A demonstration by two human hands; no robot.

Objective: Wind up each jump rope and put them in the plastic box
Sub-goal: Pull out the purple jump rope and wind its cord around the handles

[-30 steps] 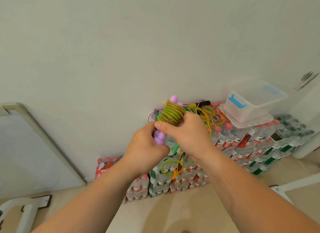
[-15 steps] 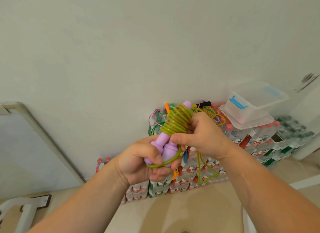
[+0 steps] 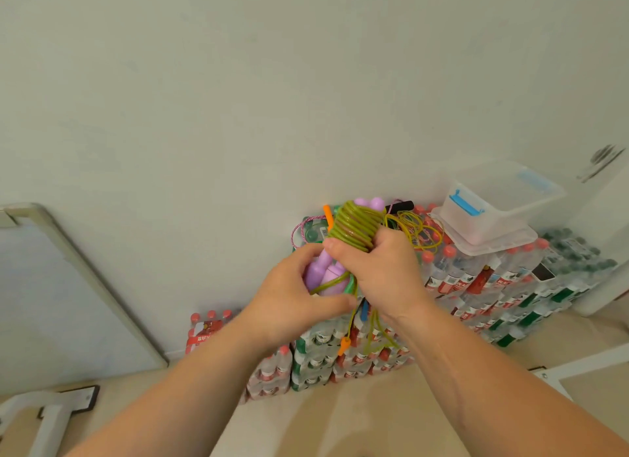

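While the left hand [image 3: 289,300] clenches the purple handles [image 3: 321,274] and the right hand [image 3: 381,272] grips the green jump rope [image 3: 355,230] coiled around them, a loose tail hangs at 6 o'clock, and the empty plastic box [image 3: 490,208] sits at 2 o'clock on stacked water bottle packs [image 3: 476,286].
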